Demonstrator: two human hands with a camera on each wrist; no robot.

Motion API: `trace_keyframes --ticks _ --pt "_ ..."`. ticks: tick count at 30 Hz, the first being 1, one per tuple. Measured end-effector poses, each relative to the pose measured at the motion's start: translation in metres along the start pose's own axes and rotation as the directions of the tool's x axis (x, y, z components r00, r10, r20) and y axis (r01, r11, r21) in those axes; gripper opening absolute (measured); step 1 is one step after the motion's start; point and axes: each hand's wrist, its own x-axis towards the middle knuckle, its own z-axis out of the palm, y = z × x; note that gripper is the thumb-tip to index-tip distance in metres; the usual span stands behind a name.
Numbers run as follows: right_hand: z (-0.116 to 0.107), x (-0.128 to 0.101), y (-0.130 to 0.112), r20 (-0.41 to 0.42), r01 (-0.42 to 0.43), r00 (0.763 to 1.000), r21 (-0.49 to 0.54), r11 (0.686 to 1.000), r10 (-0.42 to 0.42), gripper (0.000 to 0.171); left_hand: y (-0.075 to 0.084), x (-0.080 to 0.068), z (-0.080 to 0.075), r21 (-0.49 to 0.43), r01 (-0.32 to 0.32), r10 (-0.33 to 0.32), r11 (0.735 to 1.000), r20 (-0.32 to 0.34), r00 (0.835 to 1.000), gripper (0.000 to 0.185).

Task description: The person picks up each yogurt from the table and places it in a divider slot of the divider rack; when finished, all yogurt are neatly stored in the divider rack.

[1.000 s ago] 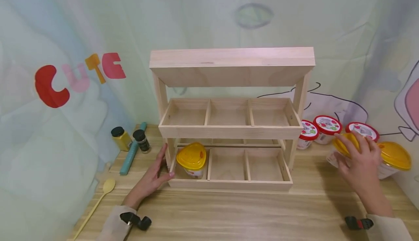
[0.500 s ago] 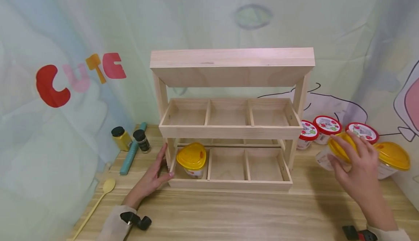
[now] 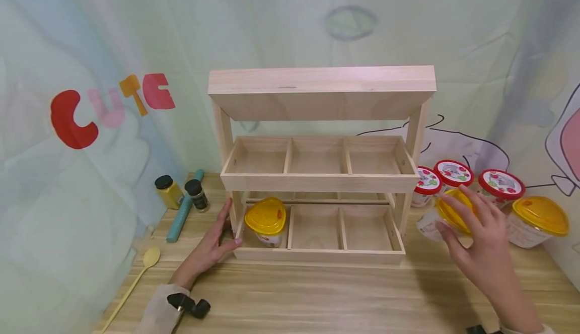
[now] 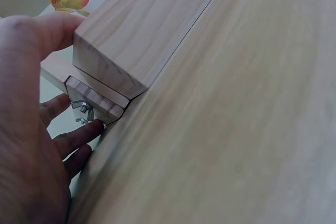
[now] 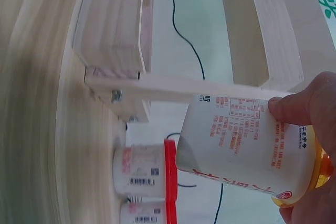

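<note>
Yellow-lidded tub (image 3: 446, 218) sits in the right hand (image 3: 480, 241), off the desk (image 3: 317, 298), at about 3 o'clock from the wooden rack (image 3: 317, 173) and just beside its right post. Its long axis is tilted, lid toward the hand and pale base toward the rack. The right fingers (image 3: 473, 205) are curled over the glossy lid; the wrist view shows a thumb (image 5: 302, 106) pressed on the printed, tapering plastic wall. The left hand (image 3: 213, 241) rests at 9 o'clock of the rack, fingers straight against its lower left corner. A second tub (image 3: 266, 221) stands upright in the lower left compartment. Three red-lidded tubs (image 3: 453, 175) stand behind.
</note>
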Motion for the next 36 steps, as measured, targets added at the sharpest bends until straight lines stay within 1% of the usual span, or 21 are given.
trace_keyframes --ticks 2,4,5,7,10,16,23,29,36 --pt "0.001 0.0 -0.003 0.005 0.018 1.0 0.019 1.0 -0.018 0.054 0.0 0.0 0.0 -0.003 -0.003 0.003 1.0 0.0 1.0 0.107" --pt "0.002 -0.001 -0.008 0.01 0.022 1.0 0.033 0.999 -0.022 0.053 0.0 0.0 0.0 -0.005 -0.004 0.004 1.0 0.0 1.0 0.107" --pt "0.002 -0.001 -0.01 0.019 0.013 1.0 0.034 0.999 -0.014 0.062 0.0 0.0 0.0 -0.007 -0.004 0.004 1.0 0.0 1.0 0.107" --pt "0.003 -0.001 -0.013 0.024 0.011 1.0 0.045 0.999 -0.012 0.063 0.0 0.0 0.0 -0.01 -0.001 0.001 1.0 0.002 1.0 0.108" --pt "0.005 0.0 -0.019 0.037 0.006 0.999 0.05 0.999 -0.008 0.073 0.0 0.0 0.0 -0.018 0.003 -0.003 1.0 0.007 1.0 0.107" --pt "0.011 0.0 -0.027 0.041 0.041 0.998 0.067 0.997 -0.044 0.066 0.0 0.0 -0.001 -0.021 0.007 -0.007 1.0 0.013 1.0 0.106" --pt "0.019 -0.002 -0.038 0.062 0.005 0.998 0.067 0.998 -0.01 0.077 0.0 0.0 -0.001 -0.016 0.014 -0.014 1.0 0.014 1.0 0.107" --pt "0.027 -0.003 -0.045 0.067 0.02 0.997 0.077 0.997 -0.025 0.075 -0.001 0.0 0.0 -0.022 0.009 -0.009 1.0 0.017 1.0 0.107" --pt "0.04 -0.004 -0.053 0.081 0.026 0.996 0.114 0.993 -0.035 0.07 -0.001 0.0 0.0 -0.018 0.005 -0.005 1.0 0.014 1.0 0.106"
